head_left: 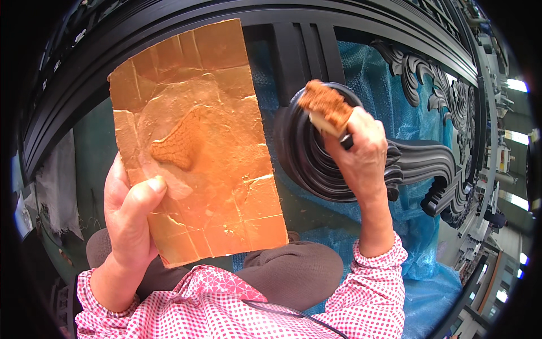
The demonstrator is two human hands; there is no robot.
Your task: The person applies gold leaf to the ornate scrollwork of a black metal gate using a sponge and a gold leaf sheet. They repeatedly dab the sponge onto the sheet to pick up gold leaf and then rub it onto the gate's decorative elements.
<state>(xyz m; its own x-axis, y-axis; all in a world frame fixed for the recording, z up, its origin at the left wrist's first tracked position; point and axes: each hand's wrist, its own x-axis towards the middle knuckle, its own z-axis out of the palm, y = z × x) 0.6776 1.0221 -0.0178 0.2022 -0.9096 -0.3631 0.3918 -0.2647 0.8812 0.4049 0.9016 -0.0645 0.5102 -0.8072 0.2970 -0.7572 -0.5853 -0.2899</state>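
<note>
My left hand [132,206] grips a creased, copper-gold sheet of cardboard [237,186] by its left edge, thumb on top. A wet-looking copper-brown smear of paste or paint [180,141] lies on the sheet. To its right, my right hand [361,150] is closed around a small pale block with a rough, copper-brown face [326,107]; whether it is a sponge or a brush I cannot tell. The block is over a black carved scroll [305,164], overlapping its upper part; contact between them is not clear.
Black moulded framing [305,56] runs across the far side, with black carved leaf ornament [415,73] at right. Blue bubble wrap [372,90] lies behind and under the scroll. My crossed legs [293,271] are close below the cardboard. A dark cord [293,311] crosses my checked sleeve and front.
</note>
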